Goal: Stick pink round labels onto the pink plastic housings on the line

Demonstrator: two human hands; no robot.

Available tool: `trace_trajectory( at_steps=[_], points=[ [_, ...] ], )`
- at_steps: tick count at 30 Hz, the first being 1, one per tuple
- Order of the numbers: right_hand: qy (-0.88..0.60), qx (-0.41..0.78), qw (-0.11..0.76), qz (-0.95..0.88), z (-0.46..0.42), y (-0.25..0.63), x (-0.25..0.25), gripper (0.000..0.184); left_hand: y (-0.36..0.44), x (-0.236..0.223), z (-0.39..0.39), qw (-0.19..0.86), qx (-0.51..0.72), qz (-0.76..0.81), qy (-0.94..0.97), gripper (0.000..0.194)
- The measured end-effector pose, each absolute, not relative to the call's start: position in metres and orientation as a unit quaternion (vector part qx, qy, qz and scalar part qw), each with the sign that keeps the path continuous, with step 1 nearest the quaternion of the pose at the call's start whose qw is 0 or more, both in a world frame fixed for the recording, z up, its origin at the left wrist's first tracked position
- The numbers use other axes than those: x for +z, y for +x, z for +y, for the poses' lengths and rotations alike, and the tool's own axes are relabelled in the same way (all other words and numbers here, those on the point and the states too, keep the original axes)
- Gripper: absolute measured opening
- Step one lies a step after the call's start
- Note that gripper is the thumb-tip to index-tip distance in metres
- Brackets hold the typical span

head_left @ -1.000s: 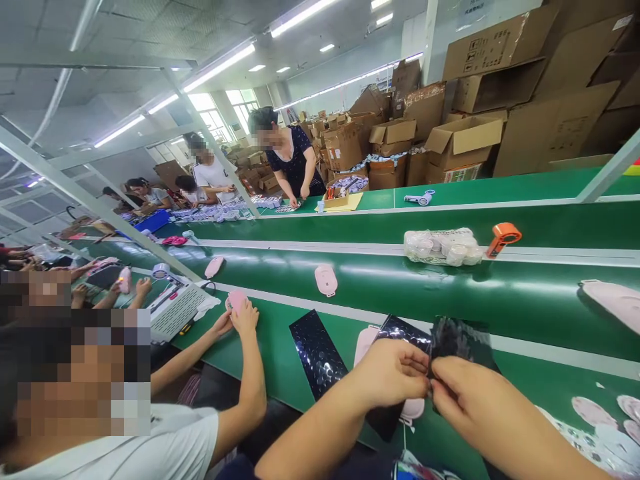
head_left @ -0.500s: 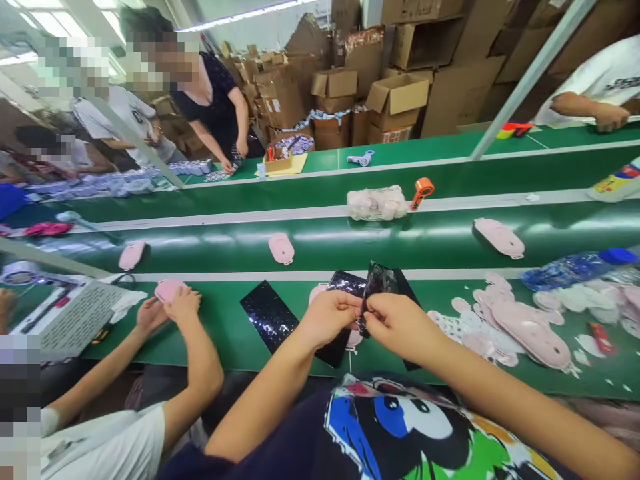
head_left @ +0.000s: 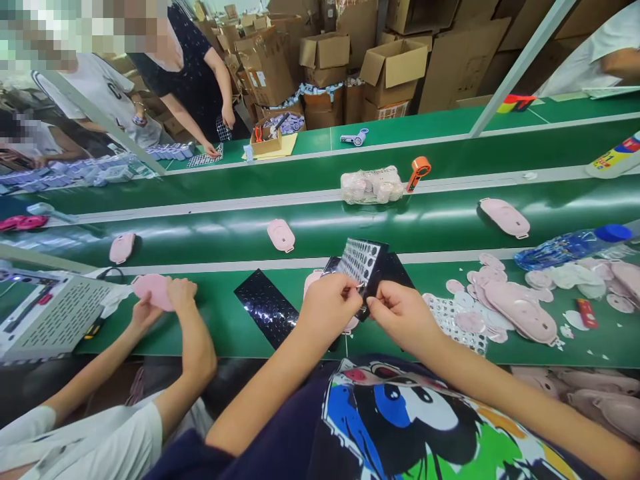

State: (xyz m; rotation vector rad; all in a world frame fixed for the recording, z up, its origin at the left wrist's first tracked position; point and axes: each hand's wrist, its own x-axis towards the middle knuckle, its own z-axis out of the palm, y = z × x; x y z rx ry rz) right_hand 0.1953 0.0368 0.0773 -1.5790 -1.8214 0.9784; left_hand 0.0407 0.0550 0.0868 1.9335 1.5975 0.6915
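Note:
My left hand is closed, with its fingertips pinching the lower edge of a white sheet with rows of black dots. My right hand is closed on a shiny black film that lies against the sheet's right side. Both hands meet above the green bench. Beneath them a pink plastic casing is mostly hidden, along with more black film. To the left of my left hand lies another black film sheet, flat on the bench.
At right lie a pile of pink casings and round discs, a dotted sheet and a plastic bottle. Pink casings rest on the belt. A co-worker's hands hold a pink part at left. An orange handheld fan stands beyond.
The view has swung right and tilted down. Between my hands the film has turned, and the white dotted side now shows. Both hands keep their pinch.

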Motion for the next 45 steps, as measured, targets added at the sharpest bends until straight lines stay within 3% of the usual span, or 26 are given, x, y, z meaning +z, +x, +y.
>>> trace_trajectory(
  at_steps=[10,16,21,24,27,29,32,35,38,40,45],
  points=[
    [-0.568,0.344,0.249,-0.704,0.047,0.205,0.087,0.026,0.044,0.085,0.059,0.308,0.243,0.542,0.743,0.017],
    [-0.529,0.353,0.235,-0.735,0.055,0.212,0.091,0.019,0.046,0.084,0.058,0.302,0.283,0.523,0.745,0.024],
    [-0.475,0.416,0.302,-0.714,0.066,0.225,0.095,0.013,0.036,0.083,0.061,0.361,0.338,0.494,0.715,0.024],
    [-0.438,0.483,0.363,-0.665,0.072,0.236,0.093,0.010,0.016,0.078,0.072,0.282,0.379,0.513,0.717,0.029],
    [-0.434,0.598,0.373,-0.562,0.077,0.244,0.090,0.008,-0.004,0.075,0.087,0.216,0.386,0.555,0.704,0.053],
    [-0.437,0.645,0.364,-0.510,0.081,0.247,0.091,0.010,-0.012,0.077,0.096,0.293,0.345,0.556,0.697,0.066],
    [-0.441,0.664,0.347,-0.495,0.085,0.246,0.101,0.020,-0.012,0.083,0.100,0.469,0.258,0.535,0.654,0.049],
    [-0.460,0.632,0.294,-0.550,0.090,0.243,0.116,0.026,-0.004,0.089,0.098,0.457,0.240,0.577,0.633,0.034],
    [-0.538,0.511,0.271,-0.613,0.096,0.244,0.124,0.015,-0.005,0.097,0.097,0.454,0.260,0.579,0.626,0.031],
    [-0.577,0.464,0.314,-0.594,0.102,0.251,0.124,0.014,-0.017,0.101,0.101,0.490,0.256,0.562,0.615,0.032],
    [-0.599,0.489,0.484,-0.410,0.117,0.291,0.118,0.016,-0.074,0.103,0.110,0.590,0.240,0.537,0.554,0.026]
  ],
)
